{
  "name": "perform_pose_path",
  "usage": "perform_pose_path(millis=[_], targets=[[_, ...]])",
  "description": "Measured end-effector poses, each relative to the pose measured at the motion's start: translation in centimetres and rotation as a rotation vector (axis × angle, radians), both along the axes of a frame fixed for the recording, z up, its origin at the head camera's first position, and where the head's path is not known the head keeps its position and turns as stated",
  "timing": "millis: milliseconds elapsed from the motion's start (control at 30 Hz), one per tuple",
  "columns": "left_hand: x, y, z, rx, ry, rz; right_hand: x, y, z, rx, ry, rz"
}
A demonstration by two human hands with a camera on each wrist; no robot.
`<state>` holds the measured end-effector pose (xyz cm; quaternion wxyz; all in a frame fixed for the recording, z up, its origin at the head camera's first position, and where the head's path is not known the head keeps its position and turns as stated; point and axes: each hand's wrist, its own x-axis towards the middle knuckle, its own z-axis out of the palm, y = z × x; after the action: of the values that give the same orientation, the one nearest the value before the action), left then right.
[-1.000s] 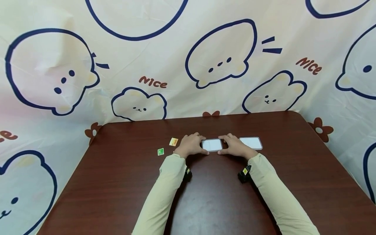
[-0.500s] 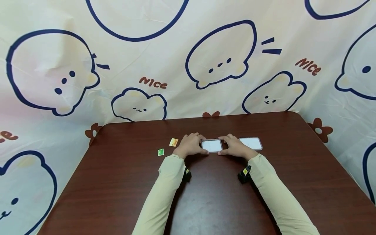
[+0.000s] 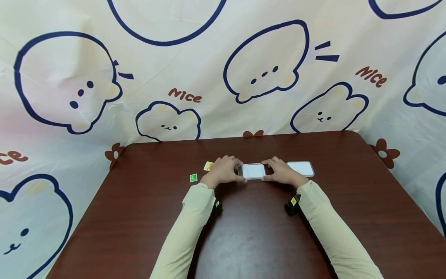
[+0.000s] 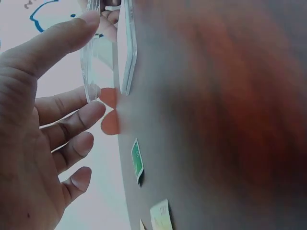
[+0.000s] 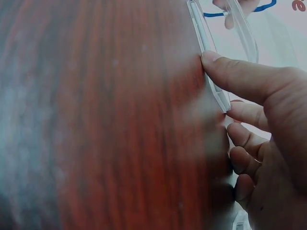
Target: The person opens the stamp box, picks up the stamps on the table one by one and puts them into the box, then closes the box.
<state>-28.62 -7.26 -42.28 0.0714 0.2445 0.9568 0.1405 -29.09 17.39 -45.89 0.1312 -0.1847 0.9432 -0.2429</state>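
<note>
A small clear plastic case with a white inside lies flat between the two hands. My left hand pinches its clear lid by the end, thumb on one edge and fingers on the other. In the left wrist view the lid stands apart from the white-filled base, raised at the left end. My right hand holds the base's right end, with thumb and index finger at its edges in the right wrist view. Whether the lid still touches the base at the right end is hard to tell.
A second white-filled clear case lies just right of the right hand. Left of the left hand are a green square card and a yellow-orange card, partly covered. All rest on a dark brown table against a printed cloth backdrop.
The clear lid's left end has come up off the base in my left hand's grip. My right hand keeps its hold on the case. The head view has shifted slightly.
</note>
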Motion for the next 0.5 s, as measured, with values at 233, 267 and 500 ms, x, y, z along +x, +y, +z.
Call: perform_pose_path(millis=[233, 267, 500], targets=[[1.2, -0.1, 0.3, -0.003, 0.033, -0.07, -0.1, 0.2, 0.4, 0.0, 0.02, 0.009], [1.4, -0.1, 0.3, -0.008, 0.041, -0.08, -0.1, 0.2, 0.4, 0.001, 0.02, 0.01], [2.9, -0.1, 0.2, -0.042, 0.051, -0.121, 0.0, 0.2, 0.0, 0.005, 0.019, 0.023]])
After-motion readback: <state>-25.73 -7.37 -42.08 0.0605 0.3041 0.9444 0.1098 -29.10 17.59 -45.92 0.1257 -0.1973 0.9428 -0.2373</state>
